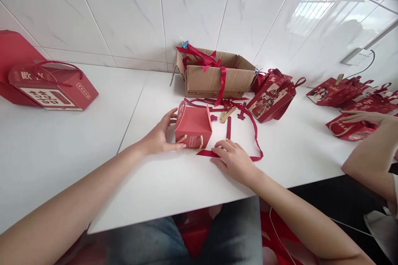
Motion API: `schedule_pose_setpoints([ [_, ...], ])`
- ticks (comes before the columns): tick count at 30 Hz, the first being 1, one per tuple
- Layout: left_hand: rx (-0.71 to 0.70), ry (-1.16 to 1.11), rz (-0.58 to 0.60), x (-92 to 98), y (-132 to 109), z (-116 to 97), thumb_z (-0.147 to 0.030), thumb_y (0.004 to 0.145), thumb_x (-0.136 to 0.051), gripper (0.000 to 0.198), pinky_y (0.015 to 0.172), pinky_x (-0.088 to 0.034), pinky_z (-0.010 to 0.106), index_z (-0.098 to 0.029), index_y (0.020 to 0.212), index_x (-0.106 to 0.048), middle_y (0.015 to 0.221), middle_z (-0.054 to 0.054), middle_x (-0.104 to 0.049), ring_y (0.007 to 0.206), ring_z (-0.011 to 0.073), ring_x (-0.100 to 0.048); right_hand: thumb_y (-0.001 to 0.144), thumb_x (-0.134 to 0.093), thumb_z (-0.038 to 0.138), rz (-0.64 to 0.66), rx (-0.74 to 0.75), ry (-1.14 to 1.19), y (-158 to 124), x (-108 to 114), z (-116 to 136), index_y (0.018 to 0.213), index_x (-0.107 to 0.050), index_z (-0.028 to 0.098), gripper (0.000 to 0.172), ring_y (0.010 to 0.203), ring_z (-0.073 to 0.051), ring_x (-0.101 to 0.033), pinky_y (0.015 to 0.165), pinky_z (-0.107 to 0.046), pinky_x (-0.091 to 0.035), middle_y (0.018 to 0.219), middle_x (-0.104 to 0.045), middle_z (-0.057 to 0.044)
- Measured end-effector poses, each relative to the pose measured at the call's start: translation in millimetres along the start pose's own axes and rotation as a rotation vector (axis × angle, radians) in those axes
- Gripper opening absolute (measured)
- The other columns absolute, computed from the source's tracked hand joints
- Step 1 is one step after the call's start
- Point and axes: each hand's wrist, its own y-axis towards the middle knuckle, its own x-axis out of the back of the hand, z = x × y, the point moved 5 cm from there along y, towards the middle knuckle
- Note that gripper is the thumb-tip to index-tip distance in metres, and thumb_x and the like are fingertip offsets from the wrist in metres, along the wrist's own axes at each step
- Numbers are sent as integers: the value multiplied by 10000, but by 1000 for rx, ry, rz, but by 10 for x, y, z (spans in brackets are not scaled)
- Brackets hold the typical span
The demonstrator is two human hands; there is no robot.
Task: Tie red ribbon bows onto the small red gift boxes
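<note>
A small red gift box (193, 126) with gold rope handles stands on the white table, its top flaps up. My left hand (161, 134) grips its left side, thumb at the near face and fingers behind. Just right of the box, my right hand (234, 160) rests low on the table, its curled fingers closed on a red ribbon (205, 153). One ribbon end sticks out to the left; the rest loops right and back. Its fingertips are partly hidden. Behind lie flower-shaped red pieces (241, 116) and a gold clip-like piece (228, 114).
At the back stands a cardboard box (217, 76) of red ribbons. A patterned red gift box (272, 97) is right of it; a larger red box (56, 87) stands left. At far right, another person's hand (367, 116) is over a red box (346, 128), near several more.
</note>
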Motion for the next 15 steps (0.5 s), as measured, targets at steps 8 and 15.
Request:
schedule_pose_setpoints([
  [8, 11, -42, 30, -19, -1, 39, -376, 656, -789, 1109, 1043, -405, 538, -327, 1497, -68, 1458, 140, -329, 1307, 337, -416, 876, -494, 158, 215, -262, 413, 125, 228, -124, 816, -598, 180, 121, 777, -173, -639, 697, -312, -524, 866, -678, -60],
  [15, -38, -66, 45, -10, -14, -16, -359, 691, -777, 1055, 1084, -365, 529, -322, 1495, -96, 1495, 133, -319, 1348, 337, -386, 836, -614, 367, -49, -344, 394, 540, 1585, -311, 814, -650, 187, 185, 653, -170, -626, 581, -301, -496, 754, -674, -55],
])
